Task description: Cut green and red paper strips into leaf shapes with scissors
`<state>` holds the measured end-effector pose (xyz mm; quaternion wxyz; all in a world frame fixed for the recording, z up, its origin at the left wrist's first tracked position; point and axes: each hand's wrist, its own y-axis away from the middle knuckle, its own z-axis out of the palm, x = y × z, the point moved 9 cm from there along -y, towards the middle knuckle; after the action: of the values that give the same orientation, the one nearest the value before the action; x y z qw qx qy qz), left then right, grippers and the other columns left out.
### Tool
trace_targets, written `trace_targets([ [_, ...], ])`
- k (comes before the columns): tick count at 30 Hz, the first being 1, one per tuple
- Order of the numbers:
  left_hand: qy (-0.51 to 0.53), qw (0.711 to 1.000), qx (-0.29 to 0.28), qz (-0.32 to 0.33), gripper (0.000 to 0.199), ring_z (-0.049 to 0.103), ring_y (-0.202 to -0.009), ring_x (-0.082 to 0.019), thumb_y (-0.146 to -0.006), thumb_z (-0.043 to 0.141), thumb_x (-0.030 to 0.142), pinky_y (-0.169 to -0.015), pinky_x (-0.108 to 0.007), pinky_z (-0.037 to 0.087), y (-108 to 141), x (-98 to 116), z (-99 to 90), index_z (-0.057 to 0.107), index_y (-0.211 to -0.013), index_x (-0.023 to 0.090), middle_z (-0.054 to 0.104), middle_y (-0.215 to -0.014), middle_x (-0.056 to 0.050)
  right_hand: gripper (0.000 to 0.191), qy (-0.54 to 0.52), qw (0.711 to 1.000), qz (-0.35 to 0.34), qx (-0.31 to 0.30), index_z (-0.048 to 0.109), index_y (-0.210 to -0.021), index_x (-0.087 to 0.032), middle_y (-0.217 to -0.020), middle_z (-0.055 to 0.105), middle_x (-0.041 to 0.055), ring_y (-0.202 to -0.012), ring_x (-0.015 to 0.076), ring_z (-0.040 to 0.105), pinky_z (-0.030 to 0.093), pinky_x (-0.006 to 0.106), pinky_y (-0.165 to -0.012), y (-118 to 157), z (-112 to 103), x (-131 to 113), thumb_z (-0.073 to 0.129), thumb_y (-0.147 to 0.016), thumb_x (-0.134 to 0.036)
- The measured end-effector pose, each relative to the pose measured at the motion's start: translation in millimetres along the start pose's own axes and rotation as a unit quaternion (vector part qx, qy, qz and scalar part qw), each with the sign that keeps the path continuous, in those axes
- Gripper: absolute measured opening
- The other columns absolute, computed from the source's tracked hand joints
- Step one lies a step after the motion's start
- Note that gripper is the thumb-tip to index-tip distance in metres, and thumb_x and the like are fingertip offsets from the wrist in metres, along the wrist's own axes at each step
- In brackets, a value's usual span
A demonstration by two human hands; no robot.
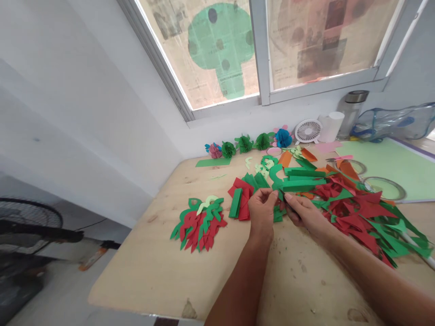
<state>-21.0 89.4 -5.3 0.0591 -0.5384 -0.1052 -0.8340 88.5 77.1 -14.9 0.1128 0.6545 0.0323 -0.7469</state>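
Between the fingertips of my two hands is a small piece of green paper (pixel 280 195), mostly hidden by the fingers. My left hand (pixel 263 208) pinches it from the left, thumb against bent fingers. From the right, my right hand (pixel 302 212) is closed at its other edge. Left of my left hand lie folded red paper (pixel 245 206) and a folded green strip (pixel 235 203). Further left is a pile of red and green leaf-shaped cutouts (pixel 200 224) with a pale green curved piece (pixel 206 203) on top.
Green folded strips (pixel 302 181) and red paper scraps (pixel 360 208) heap up at right, near tape rolls (pixel 385 188). Paper flowers (pixel 244 144), a small white fan (pixel 308 131) and a bottle (pixel 351 113) line the wall. The table's left edge (pixel 136 231) drops to the floor.
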Motion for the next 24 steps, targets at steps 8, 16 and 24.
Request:
trace_targets([
  [8,0.0,1.0,-0.007,-0.001,0.021,0.047,-0.047,-0.006,-0.058,0.072,0.026,-0.051,-0.021,0.038,0.3,-0.7,0.3,0.056,-0.065,0.014,0.053,-0.053,0.004,0.047,-0.009,1.0,0.004,-0.001,0.052,-0.065,-0.019,-0.041,0.029,-0.0094,-0.036,0.0065,0.019,0.011,0.023,-0.037,1.2,1.4,-0.9,0.052,-0.076,-0.065],
  [16,0.002,1.0,0.0,-0.001,0.023,0.047,-0.047,-0.006,-0.056,0.073,0.027,-0.051,-0.02,0.039,-0.1,0.4,-0.1,0.056,-0.063,0.014,0.053,-0.054,0.004,0.048,0.006,1.0,-0.001,-0.003,0.051,-0.064,-0.019,-0.041,0.028,-0.0092,-0.037,0.0069,0.018,0.011,0.024,-0.038,0.7,0.6,-0.9,0.05,-0.076,-0.065],
  [24,0.015,1.0,-0.002,-0.01,0.024,0.047,-0.046,-0.006,-0.055,0.074,0.028,-0.05,-0.021,0.04,1.3,0.7,2.0,0.056,-0.063,0.014,0.053,-0.052,0.004,0.047,0.014,1.0,-0.001,0.005,0.052,-0.065,-0.019,-0.039,0.028,-0.0095,-0.036,0.0071,0.019,0.013,0.023,-0.038,-1.3,-1.3,2.8,0.049,-0.078,-0.064],
])
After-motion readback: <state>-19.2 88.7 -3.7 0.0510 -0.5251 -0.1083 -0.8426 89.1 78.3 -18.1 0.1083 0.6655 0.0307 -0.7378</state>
